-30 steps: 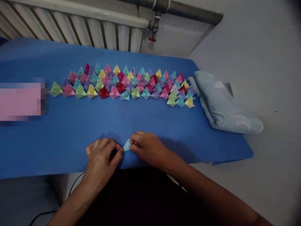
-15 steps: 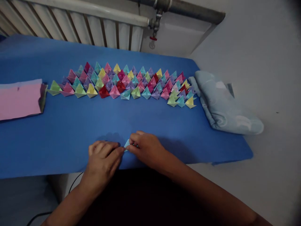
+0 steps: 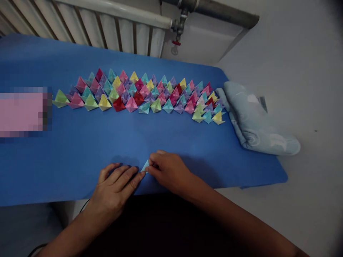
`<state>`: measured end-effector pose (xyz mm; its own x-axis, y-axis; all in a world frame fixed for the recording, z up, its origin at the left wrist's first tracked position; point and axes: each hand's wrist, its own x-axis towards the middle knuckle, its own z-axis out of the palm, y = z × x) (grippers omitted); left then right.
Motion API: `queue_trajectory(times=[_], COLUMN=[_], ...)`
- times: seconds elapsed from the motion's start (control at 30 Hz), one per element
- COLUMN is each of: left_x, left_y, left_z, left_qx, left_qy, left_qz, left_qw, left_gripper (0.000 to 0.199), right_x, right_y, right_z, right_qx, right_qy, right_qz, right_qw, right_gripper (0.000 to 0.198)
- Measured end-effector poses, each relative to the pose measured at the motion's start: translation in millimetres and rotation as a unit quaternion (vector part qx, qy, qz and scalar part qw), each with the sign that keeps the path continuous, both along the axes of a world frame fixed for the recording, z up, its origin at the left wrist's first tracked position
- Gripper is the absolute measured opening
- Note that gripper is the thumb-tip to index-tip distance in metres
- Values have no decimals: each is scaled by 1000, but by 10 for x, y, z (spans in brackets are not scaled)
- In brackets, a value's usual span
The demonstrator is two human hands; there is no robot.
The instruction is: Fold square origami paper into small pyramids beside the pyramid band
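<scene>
With the right grip pinched closed, held the light-blue folded paper at the near side of the desk, apparently for steadiness; with the left grip loosely spread, touched its left corner. Farther, had paper boats in close rows, perhaps saving space.

Crisp, smooth paper here in the pale blue folded piece, matt on its face! And matt paper again, sharply creased, right through the origami boats. Under them the desk shows an even, smooth, dull blue covering. Over to the folded blanket: soft-looking cloth, no shine. Up top, painted metal on the radiator, lightly glossy; dull, dark metal for the pipe; smooth matt wall alongside.
</scene>
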<state>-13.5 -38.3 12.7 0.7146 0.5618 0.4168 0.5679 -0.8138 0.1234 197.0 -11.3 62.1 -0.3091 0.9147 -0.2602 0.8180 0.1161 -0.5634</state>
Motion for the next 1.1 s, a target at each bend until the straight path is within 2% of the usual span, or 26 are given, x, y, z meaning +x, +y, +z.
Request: queue_trajectory(times=[0.33, 0.6, 0.8, 0.97, 1.1], left_x=[38, 18, 42, 224, 298], left_y=[-77, -62, -85, -74, -55], left_z=[12, 24, 68, 128, 92], left_qx=[1, 17, 24, 33, 35], left_qy=[3, 28, 47, 53, 50], left_qz=[40, 32, 44, 16, -3], left_qw=[999, 999, 998, 998, 998], left_gripper=[38, 38, 40, 42, 43], right_x=[95, 141, 215, 212, 216], right_y=[5, 14, -16, -30, -27], right_z=[4, 12, 1, -56, -66], right_qx=[-16, -14, -3, 23, 26], right_qy=[67, 61, 86, 105, 105], right_qz=[3, 34, 23, 18, 24], right_qw=[998, 997, 996, 994, 994], right_gripper=[7, 14, 19, 21, 21])
